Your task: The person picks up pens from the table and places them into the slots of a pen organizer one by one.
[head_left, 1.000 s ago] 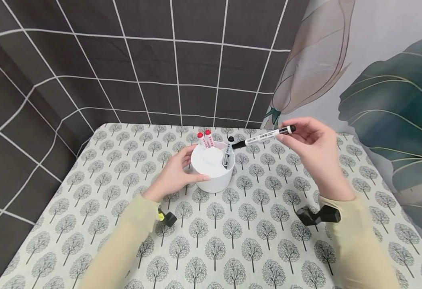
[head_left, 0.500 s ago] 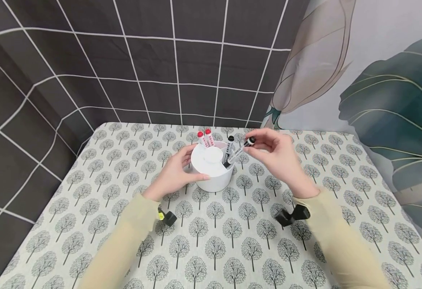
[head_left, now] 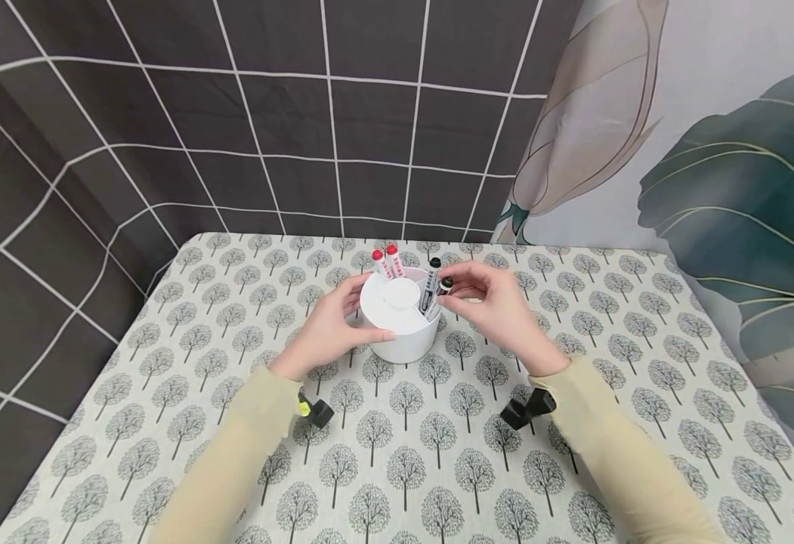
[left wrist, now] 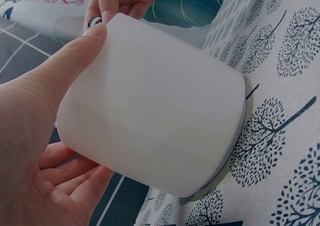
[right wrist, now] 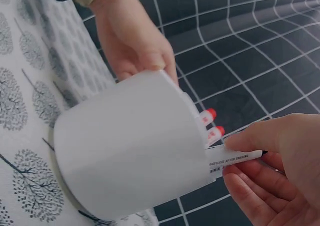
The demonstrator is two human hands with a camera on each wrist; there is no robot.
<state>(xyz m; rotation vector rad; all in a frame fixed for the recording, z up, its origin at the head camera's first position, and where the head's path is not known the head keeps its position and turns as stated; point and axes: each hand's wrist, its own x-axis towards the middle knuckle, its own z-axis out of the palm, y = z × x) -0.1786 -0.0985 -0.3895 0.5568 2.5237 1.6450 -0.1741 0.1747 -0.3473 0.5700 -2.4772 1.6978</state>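
A round white pen holder with divided compartments stands on the table. My left hand grips its left side, thumb over the front rim and fingers behind; the left wrist view shows the thumb at the rim of the holder. On the right, my right hand pinches a black-capped whiteboard marker near its upper end, its lower part down in the right compartment. Another black-capped marker leans in that same compartment. Two red-capped markers stand at the back of the holder.
A tree-print cloth covers the table. Behind it hangs a dark grid-patterned curtain, and to the right a leaf-print curtain. Each wrist carries a small black camera mount.
My right hand has moved left and down, taking the marker from beside the holder, nearly level, to tilted inside the right compartment. My left hand keeps its hold on the pen holder.
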